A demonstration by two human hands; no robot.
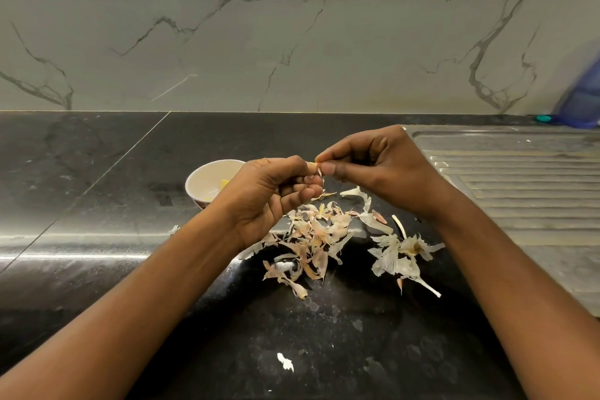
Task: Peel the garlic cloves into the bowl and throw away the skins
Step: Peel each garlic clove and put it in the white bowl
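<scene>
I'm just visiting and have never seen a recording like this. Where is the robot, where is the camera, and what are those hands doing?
There is no machine here: a person works with two bare hands, and the single picture comes from a camera worn on the head, looking forward and down. The left hand grips a garlic clove, and the right hand pinches its tip, seemingly pulling off skin. Below them a heap of garlic skins lies on the black countertop. Behind the left hand stands a white bowl with something pale yellow in it, probably peeled cloves. At the right is a ribbed steel draining board.
</scene>
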